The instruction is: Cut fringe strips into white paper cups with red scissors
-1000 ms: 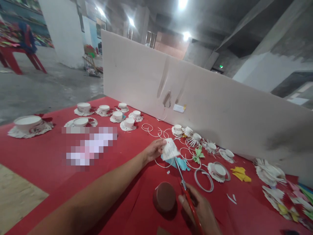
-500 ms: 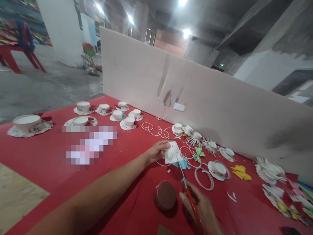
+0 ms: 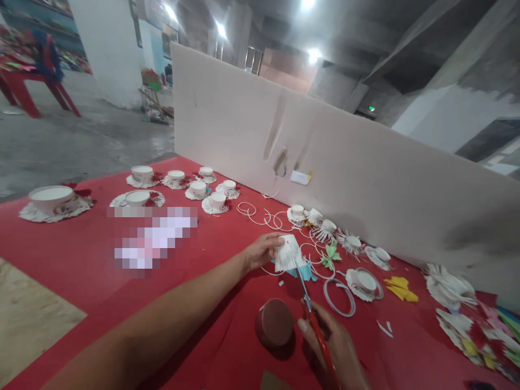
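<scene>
Between the fingers and thumb of my left hand (image 3: 266,250) is a white paper cup (image 3: 288,252) with printing on its side, held above the red table. My right hand (image 3: 331,336) grips red-handled scissors (image 3: 312,311), their metal blades reaching up to the cup's lower edge. Behind the cup lies a piece of blue paper (image 3: 304,271). A round, brown-topped container (image 3: 275,324) stands on the table between my forearm and my right hand. Beside it to the right rests a pale ring (image 3: 339,297).
Several fringed paper cups (image 3: 217,202) stand upside down at the left and along the white panel (image 3: 345,157). Thin white rings (image 3: 280,220), green paper (image 3: 331,254) and yellow paper (image 3: 401,288) lie on the red tabletop (image 3: 227,238). Cut paper pieces (image 3: 463,330) are heaped at right.
The view has shifted slightly, so the background sits a little further right. Both hands keep nearly the same pose, with the scissors still at the cup's edge.
</scene>
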`<state>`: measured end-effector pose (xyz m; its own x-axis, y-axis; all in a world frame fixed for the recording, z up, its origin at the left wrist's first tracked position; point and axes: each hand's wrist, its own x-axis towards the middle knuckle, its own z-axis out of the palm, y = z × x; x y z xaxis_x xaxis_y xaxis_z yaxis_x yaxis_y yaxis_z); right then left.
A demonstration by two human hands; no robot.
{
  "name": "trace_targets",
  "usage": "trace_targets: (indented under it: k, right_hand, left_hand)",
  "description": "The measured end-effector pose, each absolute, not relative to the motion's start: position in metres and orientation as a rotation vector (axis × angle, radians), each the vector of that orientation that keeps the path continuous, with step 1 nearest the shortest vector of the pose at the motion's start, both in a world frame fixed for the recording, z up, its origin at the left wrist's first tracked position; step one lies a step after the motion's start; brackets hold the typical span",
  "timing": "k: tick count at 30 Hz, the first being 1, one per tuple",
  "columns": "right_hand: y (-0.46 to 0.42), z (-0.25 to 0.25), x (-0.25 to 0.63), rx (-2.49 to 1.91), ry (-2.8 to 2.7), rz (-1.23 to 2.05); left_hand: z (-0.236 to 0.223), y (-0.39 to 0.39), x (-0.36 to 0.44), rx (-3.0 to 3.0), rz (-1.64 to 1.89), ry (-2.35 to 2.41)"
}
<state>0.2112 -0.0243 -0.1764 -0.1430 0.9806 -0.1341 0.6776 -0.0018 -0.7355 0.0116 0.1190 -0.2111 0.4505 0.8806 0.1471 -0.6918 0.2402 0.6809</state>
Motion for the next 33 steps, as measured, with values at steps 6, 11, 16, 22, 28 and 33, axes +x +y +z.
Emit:
trace_targets:
  k: [6,11,16,22,28,33]
  right_hand:
    - [-0.0252,-0.1732,0.2099,-1.727,-1.860,0.948]
    - [-0.0259,-0.1751,0.2100,-1.723,-1.805,0.955]
    - [-0.0265,-0.1749,0.2077,-1.697,-1.769,0.954]
    - [-0.0275,-0.1731,0.2058,-1.714,-1.752,0.949]
    - [-0.0265,-0.1750,0.2070,-1.706,-1.747,0.949]
    - [-0.0288,-0.1799,0.2028,-1.666,-1.634,0.899]
  left_hand:
    - [-0.2123,0.1202,0.0115,0.754,1.105,0.283]
    - [-0.2138,0.1211,0.0118,0.754,1.108,0.282]
    - [-0.2146,0.1215,0.0116,0.761,1.102,0.276]
    - [-0.2142,0.1213,0.0110,0.775,1.097,0.280]
    - [-0.2130,0.1203,0.0106,0.772,1.099,0.284]
    - [-0.2126,0.1197,0.0105,0.765,1.106,0.282]
